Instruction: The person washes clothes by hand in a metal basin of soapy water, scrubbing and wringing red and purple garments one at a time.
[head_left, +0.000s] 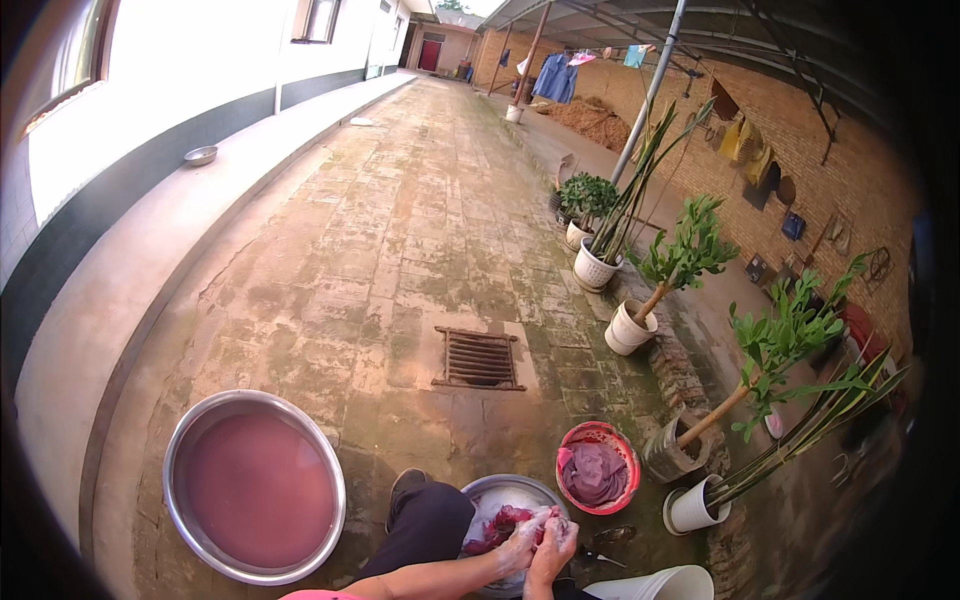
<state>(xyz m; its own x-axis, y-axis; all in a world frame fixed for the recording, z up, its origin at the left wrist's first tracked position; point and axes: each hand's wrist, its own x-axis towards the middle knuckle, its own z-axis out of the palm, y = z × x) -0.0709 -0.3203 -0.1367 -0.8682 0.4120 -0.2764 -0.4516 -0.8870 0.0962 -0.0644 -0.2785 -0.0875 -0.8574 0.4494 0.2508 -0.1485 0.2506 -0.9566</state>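
Note:
My left hand (519, 541) and my right hand (553, 541) are close together over a metal basin (517, 480), both gripping a wet dark red cloth (504, 523). White suds coat my fingers, and foamy water fills the basin around the cloth. Part of the basin is hidden by my forearms and my knee. Just beyond it on the right stands a red bucket (566, 439) with a bunched mauve cloth (595, 472) inside. To the left sits a large metal basin (174, 480) of pinkish, cloudy water.
A metal floor drain grate (480, 358) lies ahead in the paving. Potted plants (630, 328) line the right side. A white bucket (667, 583) is at my lower right, near a dark shoe-like object (615, 534). Laundry (556, 77) hangs farther back; a small bowl (201, 155) rests on the left ledge.

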